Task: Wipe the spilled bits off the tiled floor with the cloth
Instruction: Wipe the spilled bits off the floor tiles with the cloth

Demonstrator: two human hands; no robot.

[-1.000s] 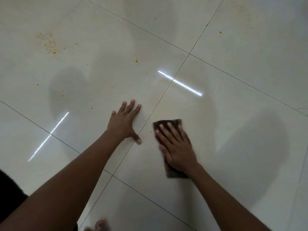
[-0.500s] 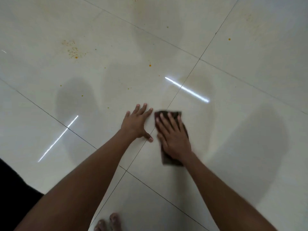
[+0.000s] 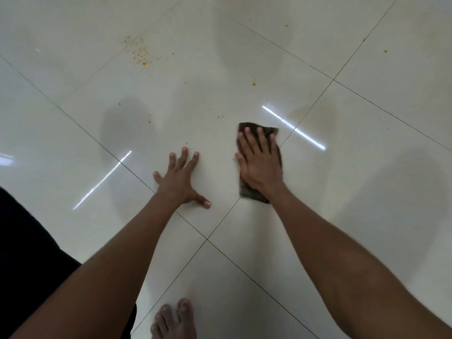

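My right hand (image 3: 260, 165) lies flat on a dark brown cloth (image 3: 255, 195), pressing it to the glossy white tiled floor (image 3: 367, 192) just left of a grout line. My left hand (image 3: 179, 181) rests flat on the tile with fingers spread, a hand's width left of the cloth, holding nothing. Orange spilled bits are scattered ahead: a dense patch (image 3: 140, 53) at the far left, single specks (image 3: 254, 84) beyond the cloth, one speck (image 3: 186, 143) just past my left fingertips, and one (image 3: 385, 51) at the far right.
My bare foot (image 3: 175, 320) shows at the bottom edge, behind the hands. Dark clothing (image 3: 29, 253) fills the lower left corner. Grout lines cross just in front of the foot. Bright light reflections streak the tiles.
My right hand has slid the cloth forward and away from my left hand, opening a gap between them. The view has tilted down, bringing my foot into sight.
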